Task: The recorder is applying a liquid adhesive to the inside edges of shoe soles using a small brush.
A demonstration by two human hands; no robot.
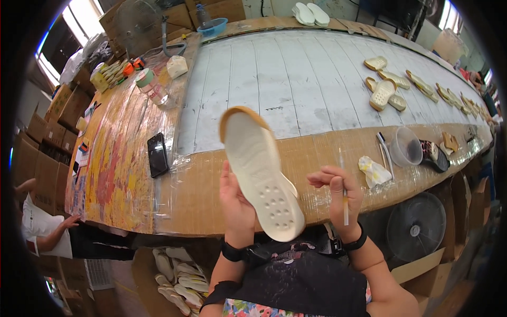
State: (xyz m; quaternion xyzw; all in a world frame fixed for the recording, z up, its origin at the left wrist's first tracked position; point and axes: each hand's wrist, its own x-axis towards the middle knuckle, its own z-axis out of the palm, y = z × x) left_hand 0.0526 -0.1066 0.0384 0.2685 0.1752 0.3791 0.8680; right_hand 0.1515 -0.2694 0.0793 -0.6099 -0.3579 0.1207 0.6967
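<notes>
My left hand (235,203) is closed on a cream shoe sole (259,171), held up above the front edge of the table. The sole is tilted, its tan-rimmed end away from me and its end with several small round dimples near me. A pale edge juts out behind its right side; whether that is a second sole I cannot tell. To the right of it, apart from the sole, my right hand (343,198) grips a thin pale stick-like tool (346,211), upright between thumb and fingers. The tool's upper tip is blurred.
Several soles (383,95) lie in a row on the white conveyor belt (253,79). On the cardboard edge are a clear plastic tub (405,148) and crumpled paper (375,171). Left are a phone (157,155) and a bottle (153,90). A box of soles (182,280) stands below; another person (47,227) is at left.
</notes>
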